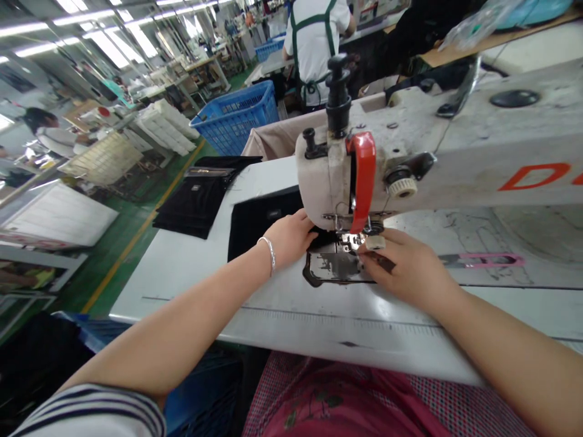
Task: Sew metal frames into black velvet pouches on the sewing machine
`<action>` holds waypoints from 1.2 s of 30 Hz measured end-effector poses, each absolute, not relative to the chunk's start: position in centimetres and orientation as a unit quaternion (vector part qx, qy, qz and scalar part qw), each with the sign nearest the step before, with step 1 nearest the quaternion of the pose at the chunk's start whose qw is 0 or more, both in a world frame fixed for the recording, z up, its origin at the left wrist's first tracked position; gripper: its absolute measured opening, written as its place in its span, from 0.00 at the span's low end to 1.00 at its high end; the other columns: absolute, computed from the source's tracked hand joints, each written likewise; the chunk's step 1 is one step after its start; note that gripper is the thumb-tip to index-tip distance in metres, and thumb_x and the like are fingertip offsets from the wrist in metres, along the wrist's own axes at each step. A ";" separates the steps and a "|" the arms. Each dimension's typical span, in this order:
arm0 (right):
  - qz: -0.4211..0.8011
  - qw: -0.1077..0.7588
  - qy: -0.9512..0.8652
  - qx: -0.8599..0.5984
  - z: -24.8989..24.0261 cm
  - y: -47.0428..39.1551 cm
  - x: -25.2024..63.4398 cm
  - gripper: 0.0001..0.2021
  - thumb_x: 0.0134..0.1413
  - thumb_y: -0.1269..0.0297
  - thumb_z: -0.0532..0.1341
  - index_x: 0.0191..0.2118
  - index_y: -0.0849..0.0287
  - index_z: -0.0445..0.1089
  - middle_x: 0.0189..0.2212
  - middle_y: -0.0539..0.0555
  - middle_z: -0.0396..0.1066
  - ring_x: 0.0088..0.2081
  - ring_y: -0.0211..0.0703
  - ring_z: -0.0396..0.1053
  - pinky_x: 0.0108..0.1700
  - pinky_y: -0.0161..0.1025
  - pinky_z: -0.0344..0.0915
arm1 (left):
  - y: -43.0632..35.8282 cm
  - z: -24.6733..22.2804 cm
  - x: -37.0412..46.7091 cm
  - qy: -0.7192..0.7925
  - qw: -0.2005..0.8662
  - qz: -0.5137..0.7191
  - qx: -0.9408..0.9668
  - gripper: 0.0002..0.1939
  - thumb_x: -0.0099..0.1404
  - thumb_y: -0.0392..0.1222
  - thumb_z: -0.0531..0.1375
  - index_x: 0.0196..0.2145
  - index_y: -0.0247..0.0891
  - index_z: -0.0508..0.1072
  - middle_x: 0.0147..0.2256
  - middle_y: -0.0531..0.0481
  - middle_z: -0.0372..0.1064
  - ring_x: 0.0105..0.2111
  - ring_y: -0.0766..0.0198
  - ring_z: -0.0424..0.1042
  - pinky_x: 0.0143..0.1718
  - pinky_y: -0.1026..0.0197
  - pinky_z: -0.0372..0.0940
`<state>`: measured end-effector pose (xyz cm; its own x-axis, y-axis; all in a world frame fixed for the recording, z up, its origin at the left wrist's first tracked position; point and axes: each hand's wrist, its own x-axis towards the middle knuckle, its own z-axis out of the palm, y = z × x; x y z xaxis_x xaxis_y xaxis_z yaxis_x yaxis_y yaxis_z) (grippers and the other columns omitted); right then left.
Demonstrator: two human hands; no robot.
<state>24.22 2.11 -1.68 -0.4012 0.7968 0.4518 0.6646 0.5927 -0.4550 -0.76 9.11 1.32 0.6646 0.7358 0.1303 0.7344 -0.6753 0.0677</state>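
Note:
A black fabric piece point(252, 226) with a small label lies on the sewing machine table, its right end running under the machine head. My left hand point(291, 238), with a silver bracelet at the wrist, grips the fabric's near edge, left of the presser foot point(351, 241). My right hand point(407, 264) is closed just right of the foot, fingertips close to the metal needle plate point(334, 267). Something dark shows between its thumb and fingers; I cannot make out what. The sewing machine point(319, 176) has a red guard point(363, 179) in front of the needle area.
Black fabric pieces point(194, 203) lie stacked at the table's left edge. Thread snips with a pink handle point(494, 260) rest right of my right hand. Beyond the table stand a blue crate point(241, 115) and a person in a white shirt point(314, 48).

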 end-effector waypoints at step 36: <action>0.232 0.320 -0.823 -0.409 -1.4 -1.4 23.8 0.13 0.59 0.71 0.55 0.44 0.54 0.74 0.46 0.57 0.69 0.49 0.48 0.66 0.52 0.52 0.64 | -12.2 3.3 -2.8 0.382 0.101 0.039 0.918 0.29 0.69 0.36 0.47 0.66 0.44 0.49 0.64 0.46 0.52 0.63 0.54 0.56 0.61 0.49 0.60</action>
<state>23.77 -1.41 -1.41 -0.4612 0.8206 0.3376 0.5238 0.5589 -0.6429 -2.83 -12.17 3.26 0.7048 0.7094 -0.0057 0.6936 -0.6874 0.2156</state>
